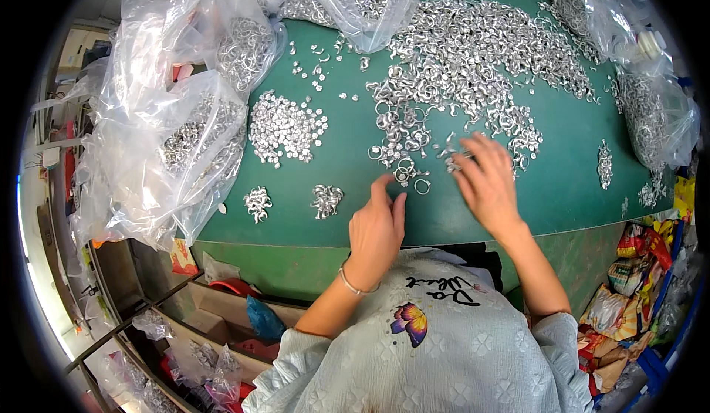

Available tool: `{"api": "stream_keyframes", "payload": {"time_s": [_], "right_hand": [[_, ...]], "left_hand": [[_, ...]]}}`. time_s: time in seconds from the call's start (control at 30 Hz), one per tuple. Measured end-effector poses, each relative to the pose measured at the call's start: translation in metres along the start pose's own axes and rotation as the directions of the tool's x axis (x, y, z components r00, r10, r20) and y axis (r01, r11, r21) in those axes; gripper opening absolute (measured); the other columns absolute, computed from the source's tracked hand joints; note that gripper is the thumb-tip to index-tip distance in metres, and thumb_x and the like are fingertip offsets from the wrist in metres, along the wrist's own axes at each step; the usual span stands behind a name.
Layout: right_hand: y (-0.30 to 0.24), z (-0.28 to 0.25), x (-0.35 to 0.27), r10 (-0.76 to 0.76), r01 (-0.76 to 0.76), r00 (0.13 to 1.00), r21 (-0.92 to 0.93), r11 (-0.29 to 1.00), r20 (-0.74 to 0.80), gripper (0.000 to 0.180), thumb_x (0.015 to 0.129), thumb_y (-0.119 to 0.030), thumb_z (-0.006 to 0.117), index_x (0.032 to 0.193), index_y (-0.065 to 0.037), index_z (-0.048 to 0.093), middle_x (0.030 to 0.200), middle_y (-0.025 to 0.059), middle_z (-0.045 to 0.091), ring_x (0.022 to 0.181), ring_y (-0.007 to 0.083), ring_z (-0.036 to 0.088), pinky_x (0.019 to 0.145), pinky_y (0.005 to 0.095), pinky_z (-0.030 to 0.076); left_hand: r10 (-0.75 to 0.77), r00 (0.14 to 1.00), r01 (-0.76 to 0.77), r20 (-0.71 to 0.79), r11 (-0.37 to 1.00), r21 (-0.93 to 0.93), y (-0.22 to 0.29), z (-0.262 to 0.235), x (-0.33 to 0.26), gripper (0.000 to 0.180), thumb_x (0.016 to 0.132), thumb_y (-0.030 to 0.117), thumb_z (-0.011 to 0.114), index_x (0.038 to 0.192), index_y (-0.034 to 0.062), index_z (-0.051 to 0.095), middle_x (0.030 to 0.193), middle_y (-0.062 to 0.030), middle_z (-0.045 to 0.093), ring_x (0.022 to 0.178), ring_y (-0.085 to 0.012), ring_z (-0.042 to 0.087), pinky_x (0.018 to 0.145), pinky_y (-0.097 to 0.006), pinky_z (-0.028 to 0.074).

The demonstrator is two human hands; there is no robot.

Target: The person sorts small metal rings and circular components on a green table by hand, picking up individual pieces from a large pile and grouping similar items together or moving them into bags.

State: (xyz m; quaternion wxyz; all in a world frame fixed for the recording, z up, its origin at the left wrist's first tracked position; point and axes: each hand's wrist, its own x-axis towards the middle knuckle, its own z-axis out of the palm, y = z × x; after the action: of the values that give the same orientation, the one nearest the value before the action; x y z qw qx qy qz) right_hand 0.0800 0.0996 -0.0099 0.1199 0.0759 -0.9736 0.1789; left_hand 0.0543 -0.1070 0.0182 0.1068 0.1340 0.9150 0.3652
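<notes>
A large heap of small silver metal pieces (481,51), ring-like and curved, spreads over the green tabletop (325,43). My left hand (376,228) rests near the table's front edge, thumb and index finger apart with nothing visible between them. Just beyond its fingertips lie several silver rings (421,186). My right hand (488,184) reaches over the heap's near edge with its fingers spread. Its fingertips are slightly blurred, beside a few loose pieces (449,150). Left of the heap is a pile of small flower-like metal pieces (287,128).
Two small piles, one of curved pieces (258,204) and one beside it (326,201), sit near the front edge. Clear plastic bags (163,102) of metal pieces crowd the left; another bag (647,117) stands at right. Below left is an open drawer (214,313).
</notes>
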Motion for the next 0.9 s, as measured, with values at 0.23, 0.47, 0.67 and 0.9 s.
{"api": "stream_keyframes", "payload": {"time_s": [0.23, 0.47, 0.67, 0.9], "right_hand": [[-0.059, 0.001, 0.031, -0.215, 0.202, 0.975, 0.18, 0.963, 0.053, 0.036, 0.077, -0.017, 0.065, 0.11, -0.008, 0.057, 0.127, 0.0104, 0.048, 0.127, 0.0307, 0.039, 0.103, 0.0499, 0.031], [0.001, 0.008, 0.022, -0.137, 0.138, 0.989, -0.018, 0.99, 0.05, 0.032, 0.078, -0.006, 0.057, 0.11, -0.006, 0.056, 0.126, 0.0106, 0.049, 0.125, 0.0303, 0.041, 0.102, 0.0475, 0.033], [0.04, -0.024, 0.015, 0.077, -0.1, 0.982, -0.127, 0.987, -0.175, 0.024, 0.077, -0.001, 0.062, 0.101, -0.006, 0.061, 0.115, 0.0086, 0.056, 0.114, 0.0297, 0.048, 0.091, 0.0417, 0.038], [-0.019, -0.013, 0.054, -0.013, 0.028, 0.998, 0.216, 0.976, -0.069, 0.035, 0.076, -0.009, 0.066, 0.111, -0.008, 0.059, 0.12, 0.0097, 0.054, 0.118, 0.0315, 0.045, 0.098, 0.0441, 0.036]], "left_hand": [[-0.096, 0.994, 0.082, -0.046, 0.965, -0.25, -0.015, -0.005, -0.017, 0.017, 0.091, 0.004, 0.051, 0.108, 0.0005, 0.05, 0.064, -0.012, 0.057, 0.05, -0.0268, 0.055, 0.047, -0.034, 0.041], [-0.167, 0.985, 0.167, 0.041, 0.869, -0.466, -0.02, -0.012, -0.016, 0.012, 0.092, 0.003, 0.05, 0.1, 0.0007, 0.058, 0.06, -0.0078, 0.051, 0.05, -0.0102, 0.044, 0.047, -0.026, 0.037], [-0.041, 0.998, 0.024, -0.046, 0.946, -0.323, -0.017, -0.01, -0.007, 0.016, 0.09, 0.005, 0.055, 0.105, 0.0016, 0.058, 0.059, -0.0084, 0.053, 0.046, -0.0159, 0.046, 0.047, -0.028, 0.038], [0.007, 0.994, 0.009, -0.111, 0.99, 0.142, -0.012, -0.003, 0.037, 0.036, 0.086, 0.013, 0.061, 0.117, 0.0009, 0.047, 0.06, -0.011, 0.057, 0.048, -0.0282, 0.054, 0.045, -0.037, 0.041]]}}
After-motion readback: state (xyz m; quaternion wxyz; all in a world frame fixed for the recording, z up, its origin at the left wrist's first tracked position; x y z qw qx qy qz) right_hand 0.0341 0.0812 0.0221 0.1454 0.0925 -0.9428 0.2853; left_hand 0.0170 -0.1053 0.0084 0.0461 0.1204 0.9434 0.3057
